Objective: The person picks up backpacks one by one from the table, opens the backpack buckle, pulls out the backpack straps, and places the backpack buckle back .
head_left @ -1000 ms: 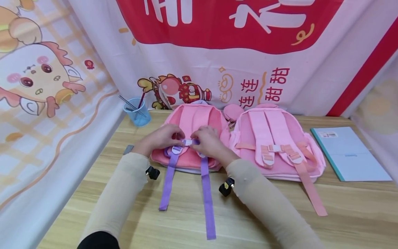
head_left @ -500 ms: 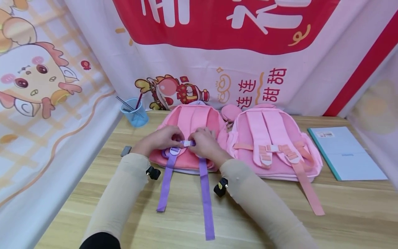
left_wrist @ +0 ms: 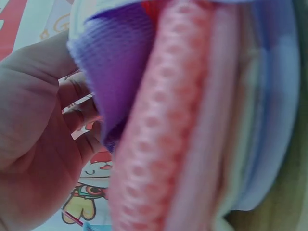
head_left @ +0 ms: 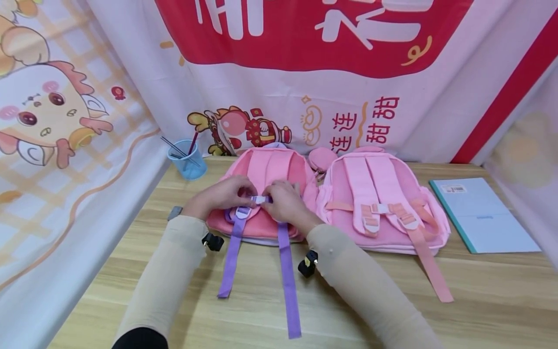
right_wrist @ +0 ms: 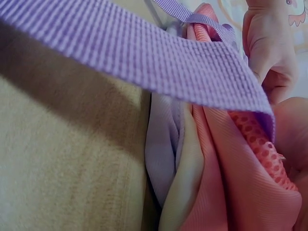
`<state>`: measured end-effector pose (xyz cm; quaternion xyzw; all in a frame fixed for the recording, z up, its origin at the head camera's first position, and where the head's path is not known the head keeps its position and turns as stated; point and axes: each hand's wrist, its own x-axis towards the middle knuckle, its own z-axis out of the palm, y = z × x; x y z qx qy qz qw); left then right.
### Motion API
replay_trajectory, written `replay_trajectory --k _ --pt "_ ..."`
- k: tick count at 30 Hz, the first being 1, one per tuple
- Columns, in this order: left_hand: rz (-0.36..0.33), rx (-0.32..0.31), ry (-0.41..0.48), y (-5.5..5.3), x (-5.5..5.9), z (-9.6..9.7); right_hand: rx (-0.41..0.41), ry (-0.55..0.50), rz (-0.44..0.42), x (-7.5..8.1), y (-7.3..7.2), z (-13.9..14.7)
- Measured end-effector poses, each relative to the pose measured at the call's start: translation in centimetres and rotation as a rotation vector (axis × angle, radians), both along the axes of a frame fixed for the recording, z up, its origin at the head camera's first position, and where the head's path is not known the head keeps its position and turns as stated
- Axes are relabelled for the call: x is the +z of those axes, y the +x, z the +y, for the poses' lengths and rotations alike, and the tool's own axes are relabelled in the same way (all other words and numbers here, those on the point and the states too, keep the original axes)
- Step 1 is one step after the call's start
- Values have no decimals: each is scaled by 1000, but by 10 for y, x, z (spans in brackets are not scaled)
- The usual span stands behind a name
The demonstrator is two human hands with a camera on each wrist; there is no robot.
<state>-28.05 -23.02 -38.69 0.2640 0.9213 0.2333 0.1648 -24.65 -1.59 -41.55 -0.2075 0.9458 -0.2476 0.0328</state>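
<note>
A pink backpack with purple webbing lies back side up on the wooden table. Its white chest-strap buckle shows between the two hands. My left hand pinches the strap at the buckle's left side, while my right hand pinches at its right. Two purple strap tails hang toward the near side. Close up in the left wrist view, purple webbing crosses beside pink mesh padding. A strap tail runs across the right wrist view, with the right hand at the edge.
Immediately right lies a second pink backpack with peach straps and a buckle. Between the bags' tops sits a round pink pouch. A blue pen cup stands back left, a grey block near the left wrist, a blue notebook far right.
The head view has shifted a little, sliding everything slightly left. Both hands keep their places at the buckle, the right one drawn in slightly toward the left.
</note>
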Motion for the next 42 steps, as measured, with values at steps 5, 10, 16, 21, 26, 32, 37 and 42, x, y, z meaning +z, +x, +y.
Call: replay_trajectory --k 5,10,16,21,26,32,37,42 --pt "-7 -37 -26 -1 6 1 3 -25 32 1 1 1" --pt "-36 -30 -35 0 10 4 9 -41 45 1 2 2" --pt "-48 -9 -15 1 10 2 30 -55 65 3 2 6" --pt "-49 -4 4 1 11 1 37 -73 82 4 0 8" --pt "-37 9 7 2 10 0 31 -117 61 5 -2 8" --pt "-32 6 12 4 12 2 37 -141 29 5 -1 10" --pt "-30 13 17 5 15 4 41 -156 32 5 -2 11" --pt "-56 35 7 6 18 4 51 -161 8 6 -1 12"
